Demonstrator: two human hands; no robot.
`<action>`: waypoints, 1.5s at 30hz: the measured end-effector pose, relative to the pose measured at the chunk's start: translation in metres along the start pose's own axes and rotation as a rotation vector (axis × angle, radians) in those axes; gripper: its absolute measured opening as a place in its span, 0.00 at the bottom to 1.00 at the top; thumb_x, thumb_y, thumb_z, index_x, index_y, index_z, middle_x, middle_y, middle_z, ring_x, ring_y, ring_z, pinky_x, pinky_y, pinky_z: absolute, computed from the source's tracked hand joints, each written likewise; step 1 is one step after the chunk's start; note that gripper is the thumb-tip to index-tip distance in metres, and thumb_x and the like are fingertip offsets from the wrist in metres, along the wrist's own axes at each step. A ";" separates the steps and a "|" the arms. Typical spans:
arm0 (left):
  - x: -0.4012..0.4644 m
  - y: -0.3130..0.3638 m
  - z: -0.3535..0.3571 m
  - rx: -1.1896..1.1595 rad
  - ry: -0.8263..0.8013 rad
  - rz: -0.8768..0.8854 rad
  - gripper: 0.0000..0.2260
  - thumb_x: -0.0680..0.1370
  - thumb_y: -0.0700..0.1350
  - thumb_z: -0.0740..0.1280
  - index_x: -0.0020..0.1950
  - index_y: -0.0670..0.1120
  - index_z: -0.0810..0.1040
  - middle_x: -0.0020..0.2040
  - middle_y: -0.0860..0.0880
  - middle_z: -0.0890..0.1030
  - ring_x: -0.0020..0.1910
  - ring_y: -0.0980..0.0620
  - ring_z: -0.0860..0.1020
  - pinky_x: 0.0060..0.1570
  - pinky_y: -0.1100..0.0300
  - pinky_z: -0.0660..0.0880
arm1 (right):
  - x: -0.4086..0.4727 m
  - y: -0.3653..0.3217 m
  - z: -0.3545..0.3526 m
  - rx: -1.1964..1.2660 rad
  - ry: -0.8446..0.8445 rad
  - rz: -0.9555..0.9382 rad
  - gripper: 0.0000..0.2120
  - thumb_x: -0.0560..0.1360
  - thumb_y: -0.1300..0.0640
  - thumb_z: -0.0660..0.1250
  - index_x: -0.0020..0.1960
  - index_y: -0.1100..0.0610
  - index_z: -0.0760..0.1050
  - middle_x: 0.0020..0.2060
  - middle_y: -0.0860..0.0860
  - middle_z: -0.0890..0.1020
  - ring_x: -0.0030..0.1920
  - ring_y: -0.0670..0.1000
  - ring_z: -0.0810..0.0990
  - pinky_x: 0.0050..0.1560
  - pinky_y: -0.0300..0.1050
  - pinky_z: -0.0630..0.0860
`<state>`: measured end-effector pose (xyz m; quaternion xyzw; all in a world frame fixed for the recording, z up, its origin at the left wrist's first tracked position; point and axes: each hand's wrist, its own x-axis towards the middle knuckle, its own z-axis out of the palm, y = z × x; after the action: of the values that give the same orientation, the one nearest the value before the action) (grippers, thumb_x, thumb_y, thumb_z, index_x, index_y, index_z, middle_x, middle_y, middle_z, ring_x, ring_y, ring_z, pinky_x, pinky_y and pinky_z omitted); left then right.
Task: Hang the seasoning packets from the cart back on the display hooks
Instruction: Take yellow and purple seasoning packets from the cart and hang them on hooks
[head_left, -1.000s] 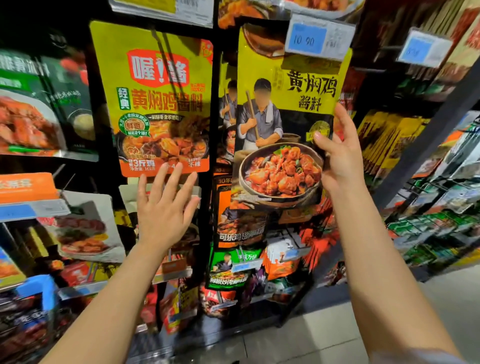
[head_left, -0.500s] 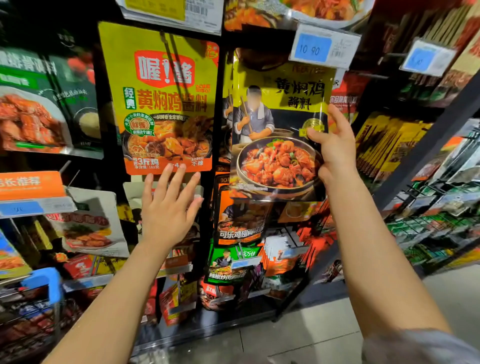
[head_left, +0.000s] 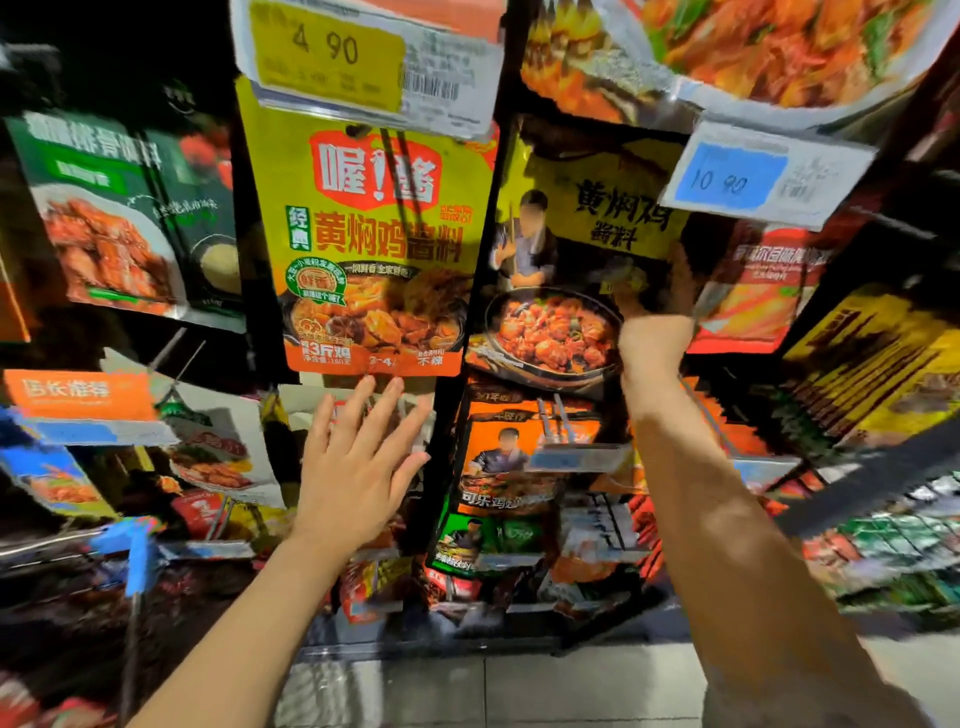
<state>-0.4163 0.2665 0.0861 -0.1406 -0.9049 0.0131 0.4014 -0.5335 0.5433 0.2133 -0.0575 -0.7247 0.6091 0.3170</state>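
Up close against the display rack, two bare hands are raised. One dark and yellow foil seasoning packet (head_left: 571, 270), printed with a cook and a black pan of braised chicken, sits high in the right-hand column, under a blue price tag reading 10.90 (head_left: 737, 179). The right hand (head_left: 655, 332) is at that packet's right edge, near its lower half; the hand is blurred and partly tucked behind the packet, so whether the fingers pinch it or merely press it cannot be told. The left hand (head_left: 358, 467) is spread flat with straight fingers and holds nothing, its fingertips just below the bottom edge of one yellow and orange seasoning packet (head_left: 374, 249) hanging in the next column, which has a yellow price tag reading 4.90 (head_left: 332, 52) above it. One green packet showing ribs (head_left: 124, 218) hangs further left. Lower hooks carry more orange, green and red packets, too crowded to count. A blue cart handle (head_left: 132, 545) shows at lower left. Below the rack lies a pale grey tiled floor (head_left: 493, 686).
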 end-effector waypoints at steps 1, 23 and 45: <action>0.001 0.001 -0.002 -0.001 -0.013 -0.015 0.23 0.82 0.57 0.59 0.75 0.50 0.70 0.74 0.44 0.70 0.74 0.41 0.65 0.72 0.42 0.57 | 0.001 0.002 -0.003 -0.016 -0.011 0.026 0.30 0.68 0.53 0.72 0.69 0.49 0.71 0.66 0.55 0.77 0.66 0.56 0.75 0.68 0.56 0.72; -0.293 -0.166 -0.242 -0.708 -0.594 -0.846 0.19 0.75 0.56 0.61 0.54 0.46 0.84 0.52 0.49 0.85 0.50 0.50 0.82 0.46 0.67 0.67 | -0.490 -0.071 0.095 -0.275 -1.112 0.380 0.10 0.76 0.62 0.70 0.44 0.48 0.77 0.37 0.47 0.79 0.35 0.39 0.78 0.42 0.40 0.76; -0.459 -0.268 -0.298 -0.799 -1.033 -1.648 0.13 0.81 0.48 0.66 0.65 0.49 0.76 0.59 0.50 0.79 0.51 0.54 0.77 0.51 0.61 0.74 | -0.685 0.004 0.264 -0.697 -1.608 0.611 0.27 0.76 0.53 0.71 0.72 0.58 0.68 0.63 0.53 0.75 0.60 0.54 0.75 0.54 0.43 0.73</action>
<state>0.0287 -0.1388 -0.0076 0.4190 -0.7203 -0.5053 -0.2243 -0.1315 -0.0008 -0.0722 0.1019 -0.8221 0.2708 -0.4904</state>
